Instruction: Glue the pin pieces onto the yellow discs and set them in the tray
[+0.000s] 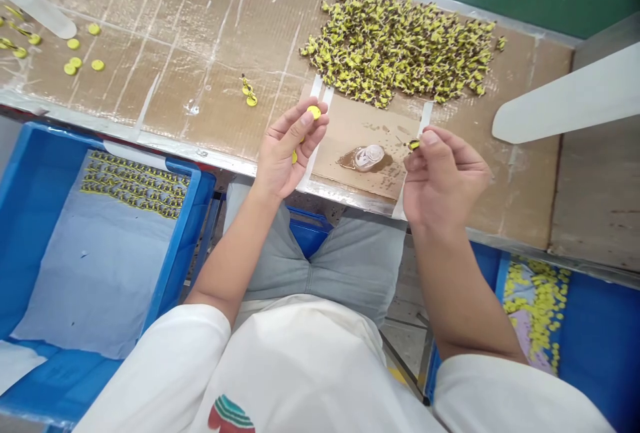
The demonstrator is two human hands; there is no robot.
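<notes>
My left hand [287, 153] pinches a small round yellow disc [315, 112] between thumb and fingertips. More yellow [295, 157] shows in its curled fingers. Over the right side of the cardboard pad, my right hand [443, 176] grips a tiny yellow-and-dark figure [414, 144] by its thumb and forefinger. Between the hands, a small whitish round container [369, 157] sits in a wet patch on the pad [345, 119]. To the left of my left hand lie a couple of joined yellow-and-dark pieces [249, 91].
Beyond my hands spreads a large heap of yellow-and-dark figures [400, 46]. Loose yellow discs [94, 29] lie at the table's left. A blue tray [173, 246] holds rows of pieces [135, 183] on cloth. Yellow discs [545, 306] fill part of a right-hand bin. White tubes [565, 96] jut in.
</notes>
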